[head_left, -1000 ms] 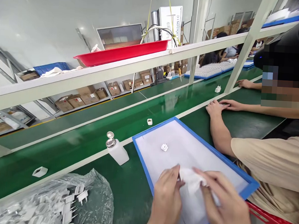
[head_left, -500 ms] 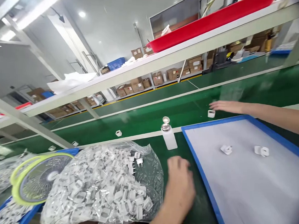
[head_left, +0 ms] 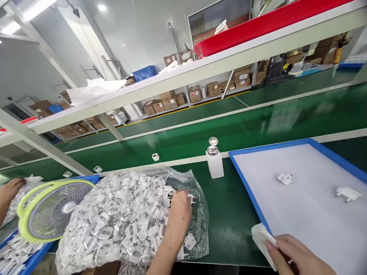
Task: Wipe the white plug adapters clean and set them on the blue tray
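My left hand [head_left: 180, 210] reaches into a clear plastic bag [head_left: 198, 225] heaped with small white plastic plug parts [head_left: 113, 216]. Its fingers close on a white plug part with metal pins [head_left: 192, 199]; part of it is hidden by the hand. Close to the near edge of the bench, my right hand [head_left: 303, 265] pinches a smooth white plastic piece [head_left: 262, 242] over the corner of a blue-rimmed tray [head_left: 245, 187]. Motion and fingers hide the exact kind of that piece. Two white plugs, one smaller [head_left: 285, 178] and one with pins [head_left: 348, 194], lie apart on the tray's white surface.
A white pump bottle [head_left: 215, 164] stands between bag and tray. On the green belt [head_left: 183, 141] sit a few white housings [head_left: 155, 157]. A yellow-green fan [head_left: 57, 208] lies left of the bag. Another person's hand [head_left: 10, 189] is at the far left. A shelf [head_left: 174, 83] runs overhead.
My left hand has moved left into the bag and closed on a plug part. My right hand has come back from the belt, where the housing beside it is gone, and holds a white piece.
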`<action>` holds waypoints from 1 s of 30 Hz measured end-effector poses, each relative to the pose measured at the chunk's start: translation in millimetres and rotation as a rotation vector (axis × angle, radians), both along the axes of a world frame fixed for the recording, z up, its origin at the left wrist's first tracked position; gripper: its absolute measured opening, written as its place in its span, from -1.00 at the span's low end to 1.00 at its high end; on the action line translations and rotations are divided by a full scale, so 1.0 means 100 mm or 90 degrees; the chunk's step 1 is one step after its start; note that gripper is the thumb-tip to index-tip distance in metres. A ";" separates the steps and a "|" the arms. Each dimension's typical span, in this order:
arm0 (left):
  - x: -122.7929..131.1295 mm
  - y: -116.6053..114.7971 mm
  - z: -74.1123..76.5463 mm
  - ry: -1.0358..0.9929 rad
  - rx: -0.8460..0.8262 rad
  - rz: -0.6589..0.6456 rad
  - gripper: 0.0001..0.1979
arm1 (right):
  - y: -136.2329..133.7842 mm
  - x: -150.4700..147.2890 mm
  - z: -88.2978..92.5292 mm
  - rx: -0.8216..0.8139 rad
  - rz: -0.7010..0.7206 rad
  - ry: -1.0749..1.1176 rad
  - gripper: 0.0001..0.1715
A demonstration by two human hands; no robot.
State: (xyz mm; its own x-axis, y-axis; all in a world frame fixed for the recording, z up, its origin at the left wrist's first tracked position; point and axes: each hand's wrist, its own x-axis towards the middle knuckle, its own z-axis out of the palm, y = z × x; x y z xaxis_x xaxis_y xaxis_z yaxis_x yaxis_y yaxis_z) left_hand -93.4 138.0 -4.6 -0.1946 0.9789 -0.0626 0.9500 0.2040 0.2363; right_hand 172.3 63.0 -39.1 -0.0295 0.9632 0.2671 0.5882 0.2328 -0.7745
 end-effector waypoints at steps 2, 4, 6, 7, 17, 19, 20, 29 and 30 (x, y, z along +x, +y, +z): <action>0.25 -0.11 -0.02 -0.049 0.002 -0.054 -0.76 | -0.01 -0.11 -0.04 -0.015 0.020 -0.038 -0.53; 0.49 -0.23 -0.08 -0.095 -0.004 -0.108 -0.77 | 0.06 -0.22 -0.05 0.001 -0.018 -0.047 -0.57; 0.65 -0.34 -0.17 -0.125 -0.017 -0.146 -0.78 | 0.12 -0.32 -0.06 0.027 -0.049 -0.034 -0.63; 0.68 -0.38 -0.21 -0.135 -0.019 -0.158 -0.79 | 0.13 -0.35 -0.06 0.032 -0.062 -0.029 -0.65; 0.35 -0.41 -0.46 -0.331 0.009 -0.271 -0.45 | 0.01 -0.67 -0.27 0.045 -0.018 0.039 -0.61; 0.37 -0.38 -0.51 -0.311 0.034 -0.284 -0.51 | 0.03 -0.74 -0.34 0.045 0.020 0.059 -0.62; 0.38 -0.38 -0.53 -0.300 0.050 -0.282 -0.52 | 0.04 -0.76 -0.37 0.045 0.035 0.067 -0.63; 0.46 -0.50 -0.72 -0.285 0.191 -0.237 -0.55 | 0.10 -0.77 -0.44 0.040 0.062 0.049 -0.68; 0.47 -0.52 -0.72 -0.286 0.186 -0.222 -0.56 | 0.09 -0.77 -0.45 0.055 0.070 0.037 -0.68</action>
State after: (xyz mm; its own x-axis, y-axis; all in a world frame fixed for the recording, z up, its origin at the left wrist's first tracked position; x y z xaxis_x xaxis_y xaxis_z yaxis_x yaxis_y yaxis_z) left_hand -46.8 86.1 -76.8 0.1214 0.9690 0.2152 0.7440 -0.2324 0.6264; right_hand 95.5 72.3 -84.1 -0.1160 0.9285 0.3528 0.5102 0.3604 -0.7809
